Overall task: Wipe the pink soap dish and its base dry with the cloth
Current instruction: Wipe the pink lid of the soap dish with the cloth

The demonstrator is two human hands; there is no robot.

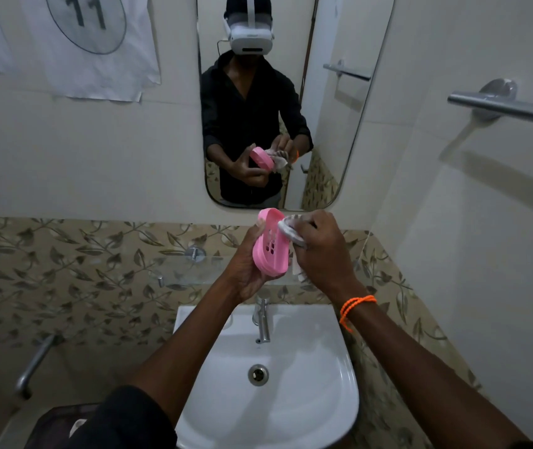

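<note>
Left hand (pixel 248 270) fingers curled around pink soap dish (pixel 271 247), right hand (pixel 321 251) fist bunching cloth (pixel 287 233) against its slotted inside, cloth mostly hidden

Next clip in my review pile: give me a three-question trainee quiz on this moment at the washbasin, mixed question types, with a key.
1. True or false: the pink soap dish is lying in the sink.
2. Which hand holds the cloth? A) left hand B) right hand C) neither
3. Fill in: the orange cord is worn on the ____ wrist.

Key:
1. False. The left hand holds it up in front of the wall, above the tap.
2. B. The right hand presses the cloth against the dish's slotted inner face.
3. Right. The orange cord circles the right wrist.
</note>
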